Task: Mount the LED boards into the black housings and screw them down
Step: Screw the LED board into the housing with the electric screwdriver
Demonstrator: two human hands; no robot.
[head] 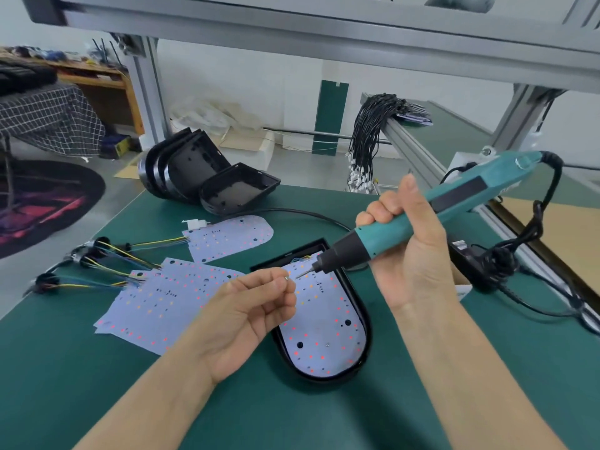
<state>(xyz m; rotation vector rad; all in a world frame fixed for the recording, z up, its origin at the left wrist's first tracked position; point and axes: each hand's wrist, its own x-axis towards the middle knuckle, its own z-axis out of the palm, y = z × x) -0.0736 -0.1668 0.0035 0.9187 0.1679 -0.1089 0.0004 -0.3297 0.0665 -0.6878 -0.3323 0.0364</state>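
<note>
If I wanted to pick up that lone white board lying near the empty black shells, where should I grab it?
Probably by the rounded bare edge of the lone LED board, pinching from the right. It lies flat, and its wires and white connector leave from the left end.

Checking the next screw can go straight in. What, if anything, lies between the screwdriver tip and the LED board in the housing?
Nothing visible. The screwdriver bit hangs over bare LED board; the left hand pinches a screw just beside it.
</note>
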